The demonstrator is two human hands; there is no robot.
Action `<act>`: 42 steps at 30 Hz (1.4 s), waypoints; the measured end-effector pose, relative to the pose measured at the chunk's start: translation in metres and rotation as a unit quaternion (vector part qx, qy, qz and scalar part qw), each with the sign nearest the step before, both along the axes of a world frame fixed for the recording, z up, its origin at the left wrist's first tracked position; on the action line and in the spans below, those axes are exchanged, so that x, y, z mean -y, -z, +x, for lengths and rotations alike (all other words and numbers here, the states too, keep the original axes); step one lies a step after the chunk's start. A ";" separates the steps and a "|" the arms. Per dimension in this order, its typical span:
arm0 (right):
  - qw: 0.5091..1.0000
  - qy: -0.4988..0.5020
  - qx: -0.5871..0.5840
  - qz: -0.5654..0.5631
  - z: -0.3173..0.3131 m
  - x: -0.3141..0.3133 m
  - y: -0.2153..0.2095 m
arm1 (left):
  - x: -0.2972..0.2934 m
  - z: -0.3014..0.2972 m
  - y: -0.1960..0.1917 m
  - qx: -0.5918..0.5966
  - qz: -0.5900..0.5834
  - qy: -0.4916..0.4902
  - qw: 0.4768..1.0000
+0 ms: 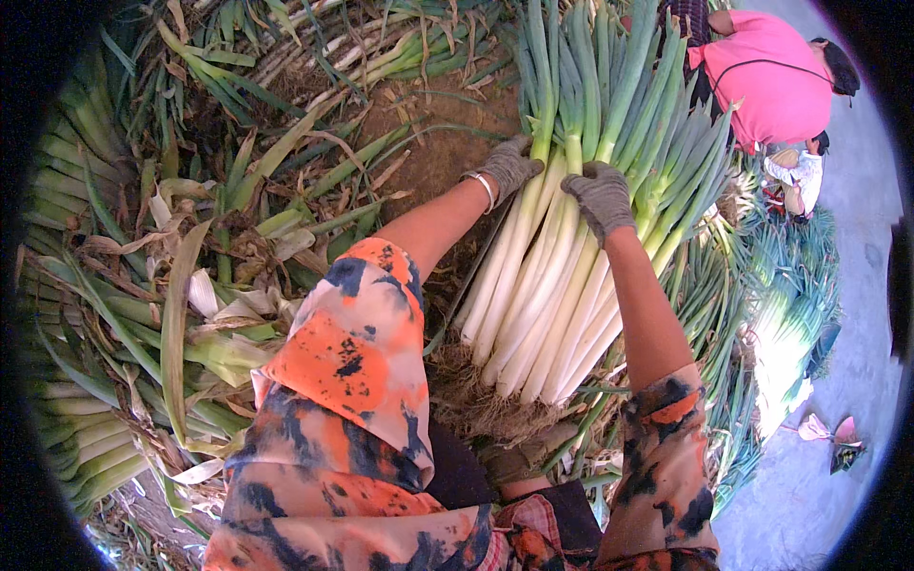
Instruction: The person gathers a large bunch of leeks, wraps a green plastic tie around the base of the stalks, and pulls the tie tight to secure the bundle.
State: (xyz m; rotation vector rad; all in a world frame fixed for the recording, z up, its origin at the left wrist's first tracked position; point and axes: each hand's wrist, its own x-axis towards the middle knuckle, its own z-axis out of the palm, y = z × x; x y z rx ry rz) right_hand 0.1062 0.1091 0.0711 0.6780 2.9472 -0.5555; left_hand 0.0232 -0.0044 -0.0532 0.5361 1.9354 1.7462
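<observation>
pink-shirted person (776, 86) | grey-blue floor (795, 504) | pink scrap (815, 428), perhaps plastic

Grey-gloved hands (602, 197), white left wristband (488, 193), peach sleeves (405, 400) blotched orange and black

The top of my view cuts off the tallest leeks (533, 276). How far my left hand (509, 165) reaches behind them is hidden. I can't see the pink-shirted person's (776, 86) hands; a pinkish floor object (845, 433) is too small to identify.
</observation>
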 end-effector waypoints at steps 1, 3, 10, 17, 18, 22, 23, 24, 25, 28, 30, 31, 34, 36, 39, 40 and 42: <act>1.000 0.002 -0.024 -0.015 0.006 -0.002 -0.001 | -0.003 -0.002 0.005 -0.021 -0.020 0.000 1.000; 0.997 0.004 -0.065 -0.032 0.017 -0.007 -0.001 | -0.008 0.000 0.015 -0.048 -0.003 -0.013 0.999; 0.983 0.044 -0.144 -0.103 0.048 0.006 -0.045 | -0.020 -0.004 0.015 -0.092 -0.089 0.021 0.992; 0.898 0.052 -0.319 -0.300 0.075 0.033 -0.096 | -0.018 -0.008 0.023 -0.119 -0.130 0.061 0.983; 0.889 0.035 -0.334 -0.311 0.070 0.040 -0.105 | -0.019 -0.011 0.024 -0.122 -0.139 0.064 0.981; 0.867 -0.036 -0.316 -0.385 0.045 0.043 -0.116 | -0.017 -0.011 0.021 -0.088 -0.108 0.090 0.986; 0.890 -0.037 -0.296 -0.344 0.037 0.038 -0.109 | -0.018 -0.008 0.020 -0.083 -0.110 0.081 0.987; 0.898 -0.053 -0.282 -0.334 0.028 0.036 -0.100 | -0.017 -0.008 0.020 -0.077 -0.114 0.070 0.988; 0.893 -0.047 -0.280 -0.350 0.021 0.031 -0.086 | -0.018 -0.010 0.019 -0.104 -0.120 0.083 0.984; 0.868 -0.034 -0.307 -0.388 0.011 0.030 -0.077 | -0.016 -0.001 0.011 -0.079 -0.107 0.077 0.988; 0.840 0.001 -0.299 -0.452 0.012 0.032 -0.094 | -0.017 -0.007 0.026 -0.084 -0.124 0.070 0.986; 0.845 -0.025 -0.315 -0.430 0.012 0.023 -0.101 | -0.019 -0.008 0.026 -0.087 -0.128 0.069 0.986; 0.809 -0.021 -0.363 -0.462 0.022 0.012 -0.148 | -0.019 -0.003 0.025 -0.090 -0.124 0.064 0.986; 0.757 -0.086 -0.388 -0.518 0.019 -0.007 -0.183 | -0.015 -0.011 0.038 -0.072 -0.115 0.059 0.989; 0.786 -0.162 -0.359 -0.476 0.013 -0.039 -0.256 | -0.027 -0.005 0.026 -0.080 -0.109 0.069 0.988; 0.814 -0.179 -0.380 -0.401 0.002 -0.050 -0.271 | -0.028 -0.003 0.021 -0.088 -0.118 0.069 0.987; 0.850 -0.195 -0.420 -0.252 -0.021 -0.062 -0.297 | -0.027 -0.003 0.018 -0.079 -0.100 0.064 0.990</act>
